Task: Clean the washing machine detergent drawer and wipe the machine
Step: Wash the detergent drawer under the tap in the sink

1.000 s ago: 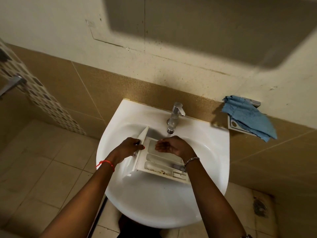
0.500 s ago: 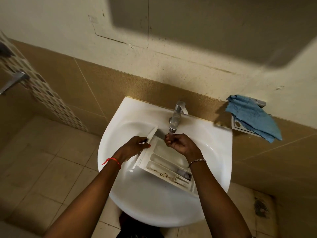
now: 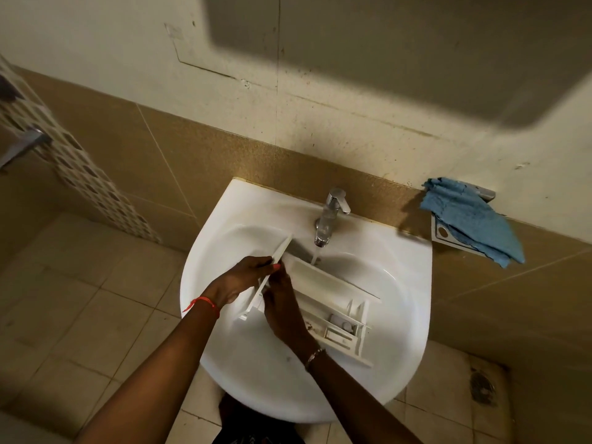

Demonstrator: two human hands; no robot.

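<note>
A white detergent drawer (image 3: 323,293) lies tilted in the white basin (image 3: 243,357), its dirty small compartments toward the lower right. Water runs from the chrome tap (image 3: 330,216) onto the drawer's far end. My left hand (image 3: 243,280) grips the drawer's front panel at its left end. My right hand (image 3: 282,306) rests inside the drawer's near-left part, fingers reaching toward the front panel; whether it holds anything is hidden.
A blue cloth (image 3: 471,219) hangs over a metal wall bracket right of the basin. Tan wall tiles run behind the basin, pale floor tiles lie below. A chrome handle (image 3: 22,145) sticks out at the far left.
My right hand has moved from under the tap's stream down and left into the drawer beside my left hand. The drawer has swung so its compartment end points further right.
</note>
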